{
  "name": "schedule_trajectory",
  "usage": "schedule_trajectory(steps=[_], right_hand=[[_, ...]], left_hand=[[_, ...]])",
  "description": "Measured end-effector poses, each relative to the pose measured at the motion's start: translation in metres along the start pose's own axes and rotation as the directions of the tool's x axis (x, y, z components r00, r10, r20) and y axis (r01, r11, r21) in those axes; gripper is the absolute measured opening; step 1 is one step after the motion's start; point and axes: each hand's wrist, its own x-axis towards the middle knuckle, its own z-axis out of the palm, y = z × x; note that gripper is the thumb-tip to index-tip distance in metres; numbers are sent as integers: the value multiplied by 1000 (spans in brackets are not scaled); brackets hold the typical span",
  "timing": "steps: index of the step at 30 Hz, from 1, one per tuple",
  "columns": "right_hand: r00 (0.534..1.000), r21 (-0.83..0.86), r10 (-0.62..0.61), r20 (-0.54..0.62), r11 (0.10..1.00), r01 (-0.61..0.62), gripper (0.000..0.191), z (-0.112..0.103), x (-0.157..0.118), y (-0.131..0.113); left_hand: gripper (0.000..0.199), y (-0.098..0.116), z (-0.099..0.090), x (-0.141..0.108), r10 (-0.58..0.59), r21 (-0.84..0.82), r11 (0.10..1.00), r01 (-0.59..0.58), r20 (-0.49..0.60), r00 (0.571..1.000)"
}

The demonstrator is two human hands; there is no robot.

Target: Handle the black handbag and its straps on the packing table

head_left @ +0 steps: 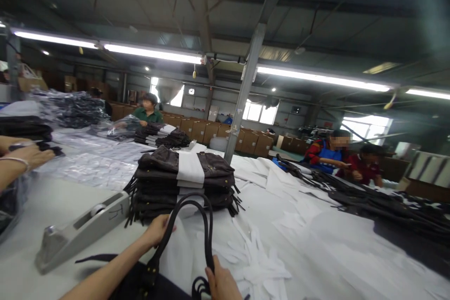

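A dark bag point(140, 281) lies at the bottom edge, its two looped handles raised above the white table. My left hand point(157, 230) is closed round the left side of the handles, with a sheet of thin white paper point(179, 243) hanging beside it. Lower down, my right hand point(222, 279) grips the right side of the handles, near some dark coiled straps point(201, 286). Just beyond the handles stands a stack of folded dark bags point(151, 183) with white paper bands point(191, 167).
A grey tape dispenser point(84, 229) sits left of the stack. White paper strips point(258, 262) lie to the right. Another person's hands point(30, 157) are at the left edge. More people, dark bags point(386, 201) and plastic-wrapped goods point(70, 108) are farther off.
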Motion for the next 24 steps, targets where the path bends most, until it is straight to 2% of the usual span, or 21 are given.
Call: schedule_trajectory(steps=[2,4,7,9,12,15,17,20,21,22,24], right_hand=[[1000,-1,-18,24,1000,18,48,-5,6,-7],[999,-31,35,18,999,-34,47,-4,11,-11],[994,-60,105,-32,992,-107,44,2,13,-12],[989,-55,131,-73,989,-135,45,6,11,-12],[974,-77,154,-168,983,-169,48,10,6,-13],[955,-115,167,-244,973,-200,48,15,4,-9],[953,-120,138,-268,977,-176,46,18,3,-5],[970,-104,47,-238,992,-73,43,18,1,-1],[977,-94,27,-212,994,-48,42,16,0,-3],[983,-91,14,-181,995,-31,42,14,0,-5],[993,-115,36,-111,992,-49,41,10,1,-13]], left_hand=[[19,-1,-2,5,-15,-4,1000,15,-21,1000],[22,-3,4,6,-82,3,997,82,-33,996],[35,-12,10,1,-167,19,986,168,-45,985],[46,-17,5,-8,-173,30,984,174,-16,985],[63,-17,-11,-26,-174,21,985,173,118,978],[74,-5,-25,-47,-170,-34,982,184,254,952],[79,6,-32,-58,-167,-96,972,216,372,913],[79,16,-44,-69,-90,-251,926,281,576,812],[79,17,-48,-71,-68,-256,929,268,592,803],[79,15,-50,-73,-60,-215,952,220,570,820],[75,9,-50,-74,-70,-17,996,87,447,892]])
